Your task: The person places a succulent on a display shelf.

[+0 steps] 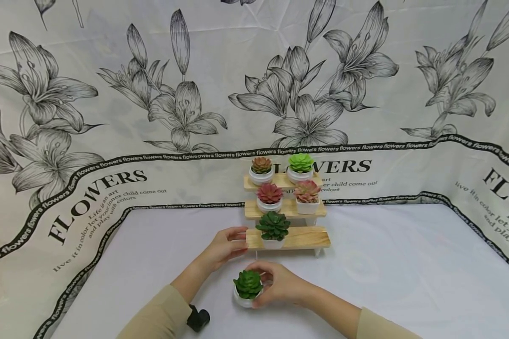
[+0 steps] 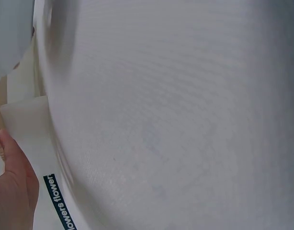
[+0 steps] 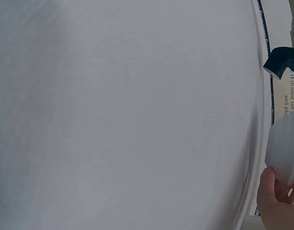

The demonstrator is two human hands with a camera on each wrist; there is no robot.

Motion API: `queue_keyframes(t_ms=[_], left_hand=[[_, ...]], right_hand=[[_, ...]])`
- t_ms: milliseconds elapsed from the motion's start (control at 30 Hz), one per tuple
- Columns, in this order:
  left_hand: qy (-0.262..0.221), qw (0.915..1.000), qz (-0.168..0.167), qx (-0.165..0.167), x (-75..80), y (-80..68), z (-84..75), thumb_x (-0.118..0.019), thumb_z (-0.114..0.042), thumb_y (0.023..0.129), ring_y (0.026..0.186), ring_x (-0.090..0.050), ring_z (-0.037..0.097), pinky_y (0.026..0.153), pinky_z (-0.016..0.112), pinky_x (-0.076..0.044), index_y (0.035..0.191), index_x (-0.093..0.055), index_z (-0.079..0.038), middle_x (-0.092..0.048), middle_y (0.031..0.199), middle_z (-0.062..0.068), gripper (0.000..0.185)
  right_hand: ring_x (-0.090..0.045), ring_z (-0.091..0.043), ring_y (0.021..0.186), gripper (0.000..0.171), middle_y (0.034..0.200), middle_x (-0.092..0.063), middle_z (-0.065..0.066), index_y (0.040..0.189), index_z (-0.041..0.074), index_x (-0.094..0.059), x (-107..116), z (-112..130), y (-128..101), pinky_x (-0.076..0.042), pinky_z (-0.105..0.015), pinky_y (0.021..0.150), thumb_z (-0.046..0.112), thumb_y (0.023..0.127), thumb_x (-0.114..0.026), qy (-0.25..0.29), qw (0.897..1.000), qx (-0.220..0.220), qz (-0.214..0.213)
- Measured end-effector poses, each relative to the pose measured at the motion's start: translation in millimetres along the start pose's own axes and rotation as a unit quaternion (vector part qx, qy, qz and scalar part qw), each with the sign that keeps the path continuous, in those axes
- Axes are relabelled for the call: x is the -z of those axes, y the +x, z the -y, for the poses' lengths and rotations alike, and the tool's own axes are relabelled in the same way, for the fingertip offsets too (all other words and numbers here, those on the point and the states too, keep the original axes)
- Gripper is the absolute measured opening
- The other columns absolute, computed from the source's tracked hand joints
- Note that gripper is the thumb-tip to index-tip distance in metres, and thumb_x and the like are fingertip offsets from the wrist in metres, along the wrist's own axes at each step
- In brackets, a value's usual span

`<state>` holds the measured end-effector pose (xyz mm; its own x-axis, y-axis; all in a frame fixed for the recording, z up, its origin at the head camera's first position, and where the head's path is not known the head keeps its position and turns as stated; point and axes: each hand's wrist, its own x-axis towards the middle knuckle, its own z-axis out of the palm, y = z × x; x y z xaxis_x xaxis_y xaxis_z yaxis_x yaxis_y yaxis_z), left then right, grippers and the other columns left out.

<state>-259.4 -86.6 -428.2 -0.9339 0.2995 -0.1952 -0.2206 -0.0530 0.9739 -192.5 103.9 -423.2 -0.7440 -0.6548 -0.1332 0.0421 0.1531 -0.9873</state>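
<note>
The right hand point(image 1: 282, 284) curls its fingers round a small white pot point(image 1: 244, 299) with a green plant point(image 1: 248, 283) in it, gripping the pot from its right side. The pot sits on the white table point(image 1: 407, 282), just in front of the wooden stand point(image 1: 297, 238) and apart from it. In the right wrist view only a fingertip point(image 3: 269, 184) pressed against the pot's pale side point(image 3: 284, 148) shows at the edge.

The left hand point(image 1: 226, 246) touches the left end of the stand's lowest shelf, fingers fairly straight and laid along the wood; they curl round nothing that shows. The left wrist view shows only part of that hand point(image 2: 13, 187) beside a pale edge and the tablecloth.

The stand has 3 shelves rising like steps. The lowest holds 1 dark green plant point(image 1: 273, 226) in a white pot, with bare wood to its right. The middle shelf holds a red plant point(image 1: 269, 193) and a pinkish plant point(image 1: 307, 190). The top shelf holds a brownish plant point(image 1: 261, 165) and a bright green plant point(image 1: 300, 162).

A cloth printed with lilies and the word FLOWERS point(image 1: 97, 197) hangs behind the table. A black strap point(image 1: 198, 318) sits at the left wrist, by the beige sleeve point(image 1: 157, 318)
</note>
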Motion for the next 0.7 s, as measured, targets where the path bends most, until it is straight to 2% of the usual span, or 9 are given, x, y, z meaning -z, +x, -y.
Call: queue_keyframes(t_ms=[167, 433, 700], left_hand=[[-0.001, 1.0, 0.005, -0.008, 0.3, 1.6, 1.8, -0.056, 0.01, 0.085, 0.086, -0.059, 0.015, 0.083, 0.031, -0.054, 0.132, -0.043, 0.01, -0.053, 0.118, 0.02, 0.049], [-0.001, 0.9999, 0.01, -0.011, 0.6, 1.3, 2.4, -0.056, 0.009, 0.085, 0.087, -0.059, 0.015, 0.083, 0.031, -0.054, 0.132, -0.041, 0.01, -0.052, 0.12, 0.022, 0.049], [-0.005, 1.0, 0.005, -0.007, -0.2, 1.4, 1.9, -0.056, 0.011, 0.084, 0.084, -0.059, 0.014, 0.082, 0.03, -0.054, 0.132, -0.043, 0.01, -0.053, 0.116, 0.019, 0.049]], right_hand=[[-0.054, -0.017, 0.087, 0.059, 0.111, -0.059, -0.005, 0.122, 0.001, -0.055, 6, 0, -8, -0.05, -0.025, 0.069, -0.003, 0.068, -0.077, 0.015, 1.0, 0.007, 0.005], [-0.056, -0.019, 0.093, 0.068, 0.111, -0.06, -0.005, 0.129, -0.005, -0.047, 18, 1, -22, -0.053, -0.028, 0.073, -0.001, 0.069, -0.078, 0.026, 1.0, -0.004, -0.01], [-0.056, -0.022, 0.097, 0.066, 0.111, -0.06, -0.008, 0.127, -0.003, -0.049, 32, 3, -36, -0.052, -0.031, 0.08, 0.0, 0.069, -0.078, 0.017, 1.0, -0.004, -0.026]])
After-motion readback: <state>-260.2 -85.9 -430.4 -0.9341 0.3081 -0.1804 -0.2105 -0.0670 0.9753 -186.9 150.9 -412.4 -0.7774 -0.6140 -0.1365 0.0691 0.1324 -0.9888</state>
